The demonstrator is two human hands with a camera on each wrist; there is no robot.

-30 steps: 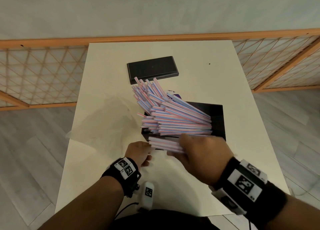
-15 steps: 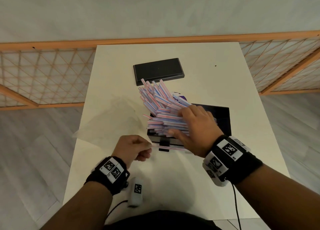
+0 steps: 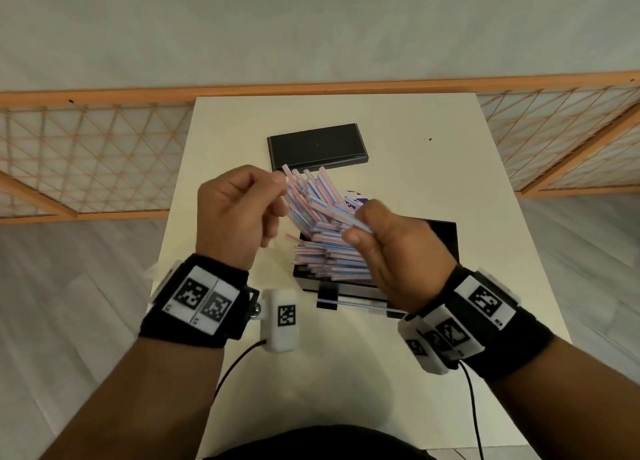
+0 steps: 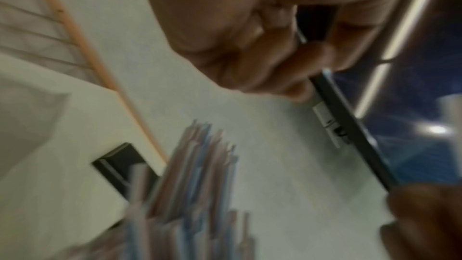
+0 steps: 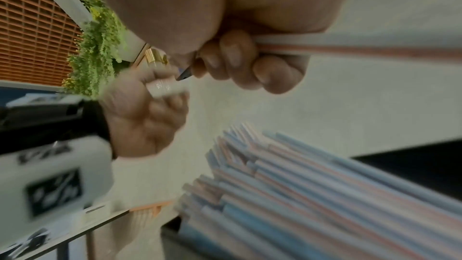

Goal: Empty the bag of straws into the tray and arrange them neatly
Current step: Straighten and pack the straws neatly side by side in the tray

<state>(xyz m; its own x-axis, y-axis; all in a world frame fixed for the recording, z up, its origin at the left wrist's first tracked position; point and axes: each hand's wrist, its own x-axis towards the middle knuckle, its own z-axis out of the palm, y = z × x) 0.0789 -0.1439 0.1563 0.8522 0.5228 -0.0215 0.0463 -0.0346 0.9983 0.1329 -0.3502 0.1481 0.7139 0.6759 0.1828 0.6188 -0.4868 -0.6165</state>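
Note:
Pink-and-blue striped straws (image 3: 322, 252) lie in a fanned heap in the black tray (image 3: 446, 238), their left ends sticking out past its rim. My right hand (image 3: 360, 231) is raised over the heap and grips a few straws (image 3: 346, 219) in its curled fingers, seen close in the right wrist view (image 5: 362, 48). My left hand (image 3: 277, 196) hovers to the left with fingers curled and pinches the other end of those straws (image 5: 165, 88). One loose straw (image 3: 360, 304) rests across the tray's front edge. The left wrist view is blurred.
A black lid (image 3: 317, 146) lies flat behind the tray on the white table (image 3: 398, 169). A purple-and-white scrap (image 3: 356, 198) pokes out behind the heap. A sliver of clear plastic (image 3: 152, 272) shows at the table's left edge. Wooden lattice screens (image 3: 86, 155) flank the table.
My right hand lifted off the heap with a few straws. My left hand rose from the tray's front and took the straws' other end. The loose straw stayed on the tray's front edge.

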